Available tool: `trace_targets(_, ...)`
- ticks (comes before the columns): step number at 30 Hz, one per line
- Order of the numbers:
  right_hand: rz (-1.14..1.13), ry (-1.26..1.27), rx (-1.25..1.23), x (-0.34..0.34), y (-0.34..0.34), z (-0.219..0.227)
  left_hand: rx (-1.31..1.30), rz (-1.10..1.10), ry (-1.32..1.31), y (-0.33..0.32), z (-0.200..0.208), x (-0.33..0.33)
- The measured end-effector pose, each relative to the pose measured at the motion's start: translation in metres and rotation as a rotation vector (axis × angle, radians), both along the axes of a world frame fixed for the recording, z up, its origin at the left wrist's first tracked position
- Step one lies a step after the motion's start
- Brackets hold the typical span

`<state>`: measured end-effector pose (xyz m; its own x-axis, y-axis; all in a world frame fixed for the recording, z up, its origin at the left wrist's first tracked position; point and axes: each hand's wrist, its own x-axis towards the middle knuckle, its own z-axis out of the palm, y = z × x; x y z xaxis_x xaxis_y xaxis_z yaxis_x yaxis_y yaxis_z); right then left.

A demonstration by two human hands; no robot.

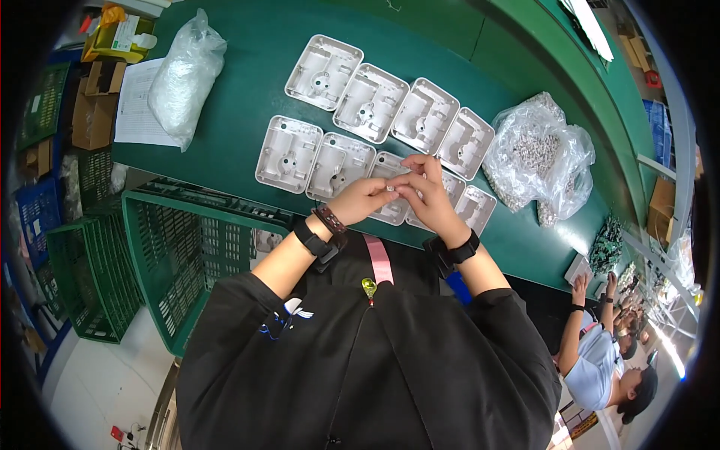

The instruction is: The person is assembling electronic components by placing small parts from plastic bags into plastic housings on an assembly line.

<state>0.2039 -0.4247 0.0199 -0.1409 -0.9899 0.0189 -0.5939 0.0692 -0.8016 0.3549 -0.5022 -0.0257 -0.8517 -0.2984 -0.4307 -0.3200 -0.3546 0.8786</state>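
My left hand (pixel 360 201) and my right hand (pixel 424 196) meet above the near row of housings. Their fingertips pinch together on a small white part (pixel 391 189), too small to name exactly. Beneath and beyond them, open white plastic housings stand in two rows, hollow side up. One housing (pixel 289 154) begins the near row at the left; another (pixel 324 71) begins the far row. My hands partly cover a near-row housing (pixel 388 211). Round fittings and moulded ribs show inside several of them.
A clear bag of small whitish parts (pixel 536 154) lies open at the right. A full plastic bag (pixel 187 79) rests on a paper sheet (pixel 136 105) at the far left. Green crates (pixel 161 300) stand left of the green table (pixel 247 82). Another person (pixel 600 367) works at the right.
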Motion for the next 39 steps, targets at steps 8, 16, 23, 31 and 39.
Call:
trace_targets(8, 0.056, -0.272, 0.039, -0.009, 0.013, -0.013, 0.577, -0.137, -0.124, -0.009, 0.011, 0.001)
trace_targets(16, 0.264, 0.328, -0.074, -0.037, -0.016, -0.036, -0.764, 0.067, -0.239, -0.006, 0.003, 0.001)
trace_targets(23, 0.540, 0.639, -0.209, -0.031, -0.049, -0.055, -0.841, -0.063, -0.445, -0.007, 0.010, 0.005)
trace_targets(31, 0.483, 0.578, -0.246, -0.030, -0.046, -0.034, -0.924, -0.009, -0.433, -0.002, -0.005, 0.011)
trace_targets(39, -0.174, 0.117, -0.059, -0.022, -0.032, -0.025, 0.087, 0.354, -0.151, -0.024, 0.012, 0.019)
